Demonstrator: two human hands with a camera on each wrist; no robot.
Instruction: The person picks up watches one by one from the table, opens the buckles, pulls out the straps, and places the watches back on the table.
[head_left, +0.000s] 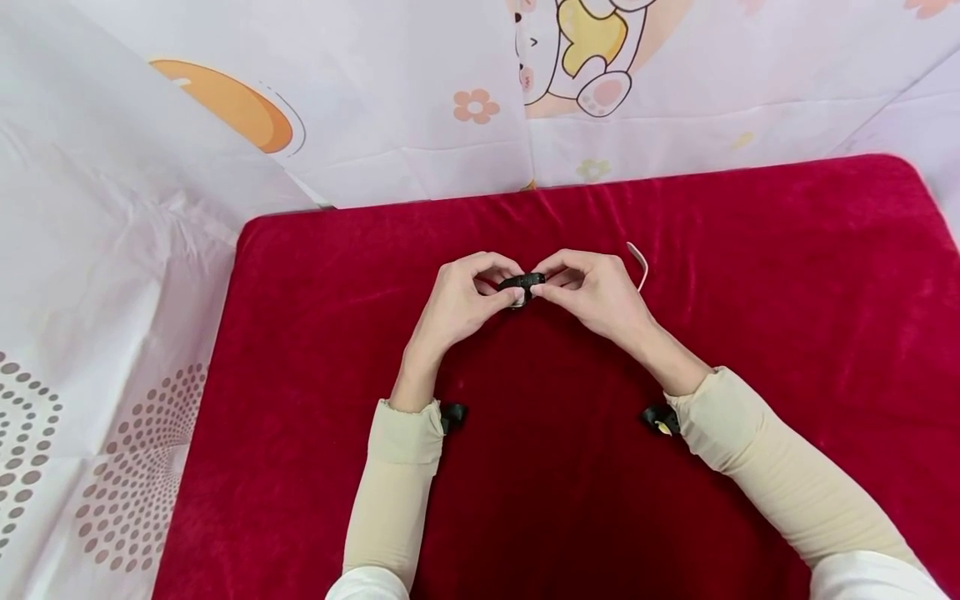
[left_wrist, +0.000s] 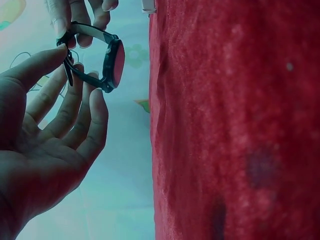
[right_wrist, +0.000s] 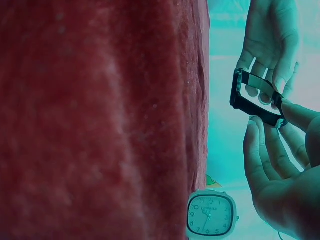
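Note:
Between my two hands, above the red cloth, is a black wristwatch (head_left: pixel 522 283) with its strap bent into a loop. My left hand (head_left: pixel 468 300) pinches the strap between thumb and fingers, and in the left wrist view the strap's tail hangs near the thumb tip. From the other side my right hand (head_left: pixel 596 292) grips the strap around the buckle (right_wrist: pixel 281 121), thumb and fingertips close together. The round watch case (left_wrist: pixel 114 65) faces away from the palms, with fingertips of the left hand near its lower edge.
A second watch (right_wrist: pixel 211 215) with a pale strap and squarish numbered dial lies beyond my right hand on the red velvet cloth (head_left: pixel 540 467). Printed white curtains (head_left: pixel 390 92) hang along the back and left edges. A small black camera (head_left: pixel 453 417) sits at each wrist.

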